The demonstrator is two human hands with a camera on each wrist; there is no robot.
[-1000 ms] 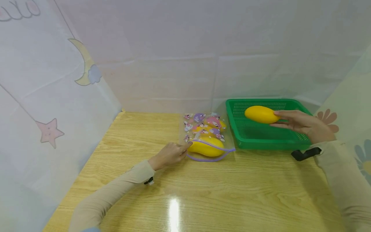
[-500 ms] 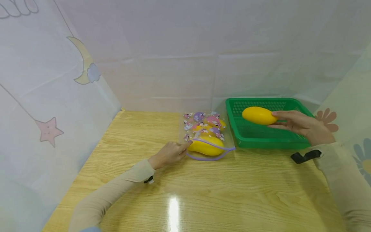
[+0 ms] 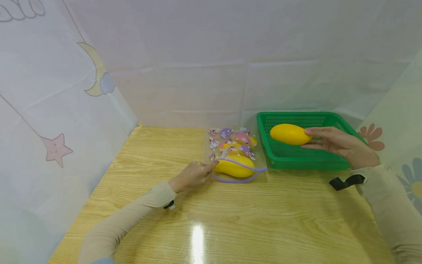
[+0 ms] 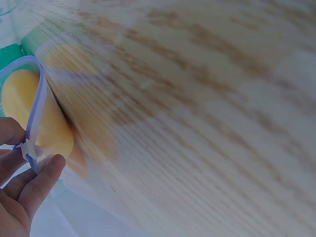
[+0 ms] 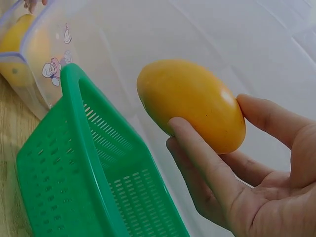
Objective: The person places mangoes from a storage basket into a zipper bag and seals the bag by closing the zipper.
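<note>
My right hand (image 3: 339, 142) holds a yellow mango (image 3: 290, 134) by one end, above the green basket (image 3: 304, 164). In the right wrist view, thumb and fingers grip that mango (image 5: 190, 103) from both sides. On the table lies a clear printed zip bag (image 3: 207, 145) with a purple-edged mouth that gapes toward me. Inside it, one mango (image 3: 238, 167) rests just within the mouth, and more yellow fruit shows partly behind the prints. At the mouth's left corner my left hand (image 3: 192, 176) pinches the edge, beside a white slider (image 4: 28, 150) seen in the left wrist view.
The basket, with slotted walls, stands at the back right, close to the bag's right side. A wooden table (image 3: 257, 227) carries everything. Pale printed cloth (image 3: 197, 88) closes off the back and both sides.
My right hand has carried the mango a little to the left and slightly down, over the basket. My left hand stays at the bag's mouth.
</note>
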